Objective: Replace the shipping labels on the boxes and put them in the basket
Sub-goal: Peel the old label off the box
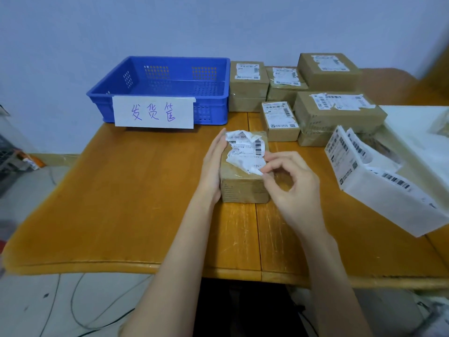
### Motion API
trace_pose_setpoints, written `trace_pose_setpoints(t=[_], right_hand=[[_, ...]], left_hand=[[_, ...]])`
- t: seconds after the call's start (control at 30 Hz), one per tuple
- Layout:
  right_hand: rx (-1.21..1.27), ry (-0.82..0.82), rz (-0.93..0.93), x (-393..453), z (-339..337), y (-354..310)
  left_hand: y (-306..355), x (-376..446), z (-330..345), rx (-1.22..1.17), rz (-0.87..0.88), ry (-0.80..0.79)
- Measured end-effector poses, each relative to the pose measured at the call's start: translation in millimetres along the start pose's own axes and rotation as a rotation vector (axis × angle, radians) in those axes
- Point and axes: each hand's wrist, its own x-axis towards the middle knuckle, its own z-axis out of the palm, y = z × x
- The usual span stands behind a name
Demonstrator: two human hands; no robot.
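A small brown cardboard box (pixel 243 188) lies mid-table with a torn, crumpled white shipping label (pixel 245 149) on its top. My left hand (pixel 213 166) presses flat against the box's left side. My right hand (pixel 289 181) pinches the label's lower right corner between thumb and forefinger. An empty blue basket (pixel 160 69) with a handwritten paper sign stands at the back left. Several more labelled boxes (pixel 337 115) are stacked at the back right. A strip of fresh labels (pixel 347 149) stands in a white dispenser box (pixel 388 200) at the right.
The wooden table (pixel 121 203) ends at a front edge just below my forearms. A white surface (pixel 418 132) lies behind the dispenser at far right. Cables run over the floor at the lower left.
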Motion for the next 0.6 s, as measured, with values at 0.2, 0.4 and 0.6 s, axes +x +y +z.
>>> trace_pose_setpoints(t=[0.2,0.4,0.6], right_hand=[[-0.009,0.037,0.043,2,7,1],[0.063,0.094,0.132,8,10,-2],[0.173,-0.031,0.116,-1,-5,0]], left_hand=[[2,-1,1,-0.017,-0.009,-0.017],[-2,1,2,0.015,-0.005,0.046],[1,0,5,0.043,-0.072,0.041]])
